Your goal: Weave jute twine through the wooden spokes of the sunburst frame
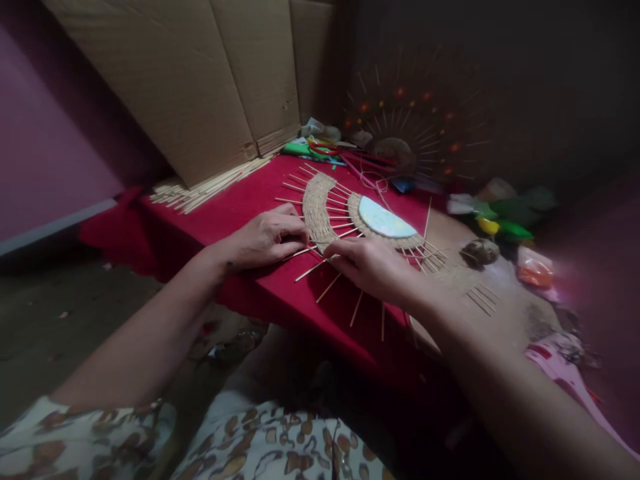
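On the red cloth lies a fan-shaped weaving of thin wooden sticks and jute twine, with an outer woven band (317,210) and a pale blue half-disc (385,219) at its centre. My left hand (267,237) is closed at the band's left edge, its fingertips pinching the outer end of a stick. At the band's near end, my right hand (373,267) is curled with thumb and forefinger together on the jute twine; the pinch itself is partly hidden. Bare sticks (327,288) fan out towards me beneath my right hand.
A bundle of loose sticks (200,190) lies by a large cardboard panel (200,80). Scissors with orange handles (323,148) rest at the back. A finished-looking stick fan with red flowers (425,127) stands behind. At right are a twine ball (480,252) and a pink glue gun (560,367).
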### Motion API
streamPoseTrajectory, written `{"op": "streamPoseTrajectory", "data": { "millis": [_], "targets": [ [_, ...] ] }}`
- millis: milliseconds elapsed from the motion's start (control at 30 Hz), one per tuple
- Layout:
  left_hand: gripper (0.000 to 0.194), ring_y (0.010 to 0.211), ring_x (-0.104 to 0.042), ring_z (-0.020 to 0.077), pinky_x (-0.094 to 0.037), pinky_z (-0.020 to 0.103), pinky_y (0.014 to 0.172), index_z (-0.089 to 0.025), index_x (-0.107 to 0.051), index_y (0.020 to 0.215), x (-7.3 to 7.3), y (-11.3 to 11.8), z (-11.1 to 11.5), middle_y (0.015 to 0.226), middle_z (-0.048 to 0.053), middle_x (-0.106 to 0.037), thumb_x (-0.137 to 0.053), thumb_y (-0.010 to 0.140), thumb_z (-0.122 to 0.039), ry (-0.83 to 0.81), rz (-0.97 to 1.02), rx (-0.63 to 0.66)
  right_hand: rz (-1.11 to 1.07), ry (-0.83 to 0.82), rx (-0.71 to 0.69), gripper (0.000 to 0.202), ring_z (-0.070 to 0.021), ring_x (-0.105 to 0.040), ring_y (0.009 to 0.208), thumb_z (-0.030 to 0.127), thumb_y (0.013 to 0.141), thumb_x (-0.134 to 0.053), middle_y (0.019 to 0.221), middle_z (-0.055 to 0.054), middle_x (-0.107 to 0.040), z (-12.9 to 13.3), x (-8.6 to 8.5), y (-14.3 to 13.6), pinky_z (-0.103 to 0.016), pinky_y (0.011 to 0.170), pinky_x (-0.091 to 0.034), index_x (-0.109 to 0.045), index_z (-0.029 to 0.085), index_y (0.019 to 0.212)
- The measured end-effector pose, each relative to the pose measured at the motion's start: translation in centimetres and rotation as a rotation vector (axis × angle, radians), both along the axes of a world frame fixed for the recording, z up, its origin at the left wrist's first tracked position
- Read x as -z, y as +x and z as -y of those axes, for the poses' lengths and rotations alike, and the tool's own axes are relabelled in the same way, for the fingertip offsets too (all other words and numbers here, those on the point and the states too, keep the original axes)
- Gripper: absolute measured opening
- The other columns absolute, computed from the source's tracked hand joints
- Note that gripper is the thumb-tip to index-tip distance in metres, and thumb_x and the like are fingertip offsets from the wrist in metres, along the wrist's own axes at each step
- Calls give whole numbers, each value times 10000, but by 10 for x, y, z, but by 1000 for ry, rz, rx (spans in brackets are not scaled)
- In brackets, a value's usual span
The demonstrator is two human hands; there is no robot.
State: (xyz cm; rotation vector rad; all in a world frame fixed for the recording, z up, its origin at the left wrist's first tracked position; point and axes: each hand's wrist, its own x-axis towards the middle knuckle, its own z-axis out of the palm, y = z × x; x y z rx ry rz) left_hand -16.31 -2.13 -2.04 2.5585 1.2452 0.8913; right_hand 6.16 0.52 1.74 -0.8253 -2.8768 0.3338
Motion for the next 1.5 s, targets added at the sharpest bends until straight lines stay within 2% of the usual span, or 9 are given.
{"op": "streamPoseTrajectory", "data": {
  "millis": [200,367,467,567,733,900,1100,1300,1500],
  "targets": [
    [125,825,-493,171,-422,276,750,-180,-656,790,-3,-1,3,721,32,-606,-546,837,-213,24,56,7,-108,-45,-32,237,-131,-616,792,110,830,-470,894,-42,-701,-13,22,-8,-254,726,-403,-667,184,940],
    [152,848,-496,176,-430,307,794,-176,-662,772,-5,-5,9,744,42,-623,-555,853,-247,-24,105,-3,-115,-58,-96,231,-127,-611,802,126,858,-471,910,-36,-693,-16,25,-2,-244,704,-386,-654,188,984],
    [164,844,-495,176,-425,305,786,-175,-664,770,-2,-8,15,742,40,-616,-555,862,-256,-37,80,-17,53,99,-116,203,-131,-586,752,198,915,-451,938,-48,-661,-10,17,-3,-251,619,-346,-636,201,999],
    [168,857,-493,177,-422,302,797,-176,-664,785,1,-11,23,767,45,-615,-556,874,-269,-48,87,-15,274,289,-155,223,-138,-555,666,178,946,-382,943,-79,-626,0,8,-9,-277,522,-271,-596,174,1007],
    [142,910,-488,179,-420,296,832,-189,-652,814,-6,-12,38,827,49,-616,-556,883,-268,-100,53,31,377,362,-160,237,-160,-577,650,117,941,-341,923,-99,-624,10,5,-17,-294,495,-238,-555,149,1035],
    [174,929,-478,179,-411,295,847,-191,-642,807,-14,-14,48,856,52,-595,-508,907,-240,-146,-52,93,335,371,-122,208,-154,-579,658,117,938,-364,919,-96,-629,7,11,-17,-298,498,-219,-547,145,1035],
    [207,901,-455,182,-401,301,817,-190,-616,802,-11,-16,49,832,53,-570,-459,926,-246,-111,-161,80,255,362,-114,194,-128,-529,611,134,925,-394,889,-77,-627,2,17,-13,-306,495,-178,-563,146,1020],
    [220,837,-431,191,-405,324,782,-175,-607,782,-9,-11,38,778,58,-546,-452,918,-250,76,-238,-2,142,317,-103,191,-116,-497,606,156,903,-412,898,-71,-633,-1,23,-10,-290,511,-206,-588,154,979],
    [231,833,-431,196,-397,307,730,-166,-629,761,-15,-2,10,766,61,-543,-449,896,-220,213,-294,-72,-111,127,-85,133,-123,-532,677,183,841,-484,828,-39,-631,-4,28,-6,-250,600,-335,-608,155,879]
  ]
}}
